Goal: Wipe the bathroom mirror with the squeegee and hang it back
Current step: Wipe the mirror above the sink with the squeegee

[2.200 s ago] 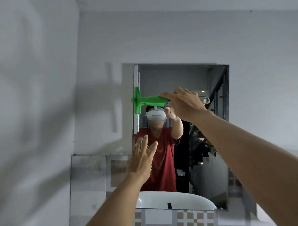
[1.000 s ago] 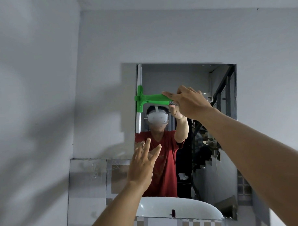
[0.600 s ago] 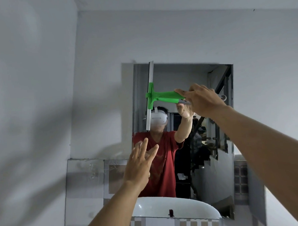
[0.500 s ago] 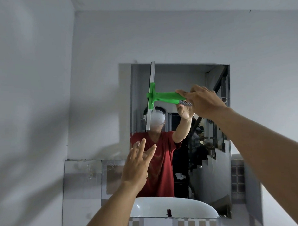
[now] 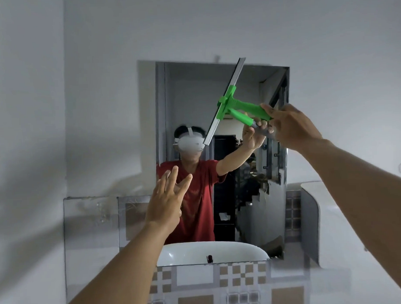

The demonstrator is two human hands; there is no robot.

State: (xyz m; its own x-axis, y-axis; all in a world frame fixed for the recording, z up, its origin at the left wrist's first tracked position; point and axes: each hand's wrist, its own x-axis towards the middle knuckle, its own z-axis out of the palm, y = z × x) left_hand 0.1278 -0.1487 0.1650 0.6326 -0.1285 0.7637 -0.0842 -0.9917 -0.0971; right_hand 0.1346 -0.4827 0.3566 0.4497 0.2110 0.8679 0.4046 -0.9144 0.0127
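Note:
The rectangular mirror (image 5: 188,102) hangs on the grey wall straight ahead. A squeegee (image 5: 233,105) with a green handle and a long silver blade lies against the upper middle of the glass, its blade tilted with the top end leaning right. My right hand (image 5: 289,125) grips the end of the handle, arm stretched up from the right. Lower down, my left hand (image 5: 167,203) is raised in front of the mirror's lower left part, fingers spread, holding nothing. The mirror reflects a person in a red shirt with a white headset.
A white basin (image 5: 212,251) shows in the reflection at the mirror's bottom. Patterned tiles (image 5: 222,285) cover the wall below. A white curved shelf or fixture (image 5: 315,216) juts out on the right. Grey walls close in on the left and ahead.
The squeegee has moved from the mirror's left edge towards the middle, and its blade has tipped from upright to slanting right. My left hand has stayed raised and open.

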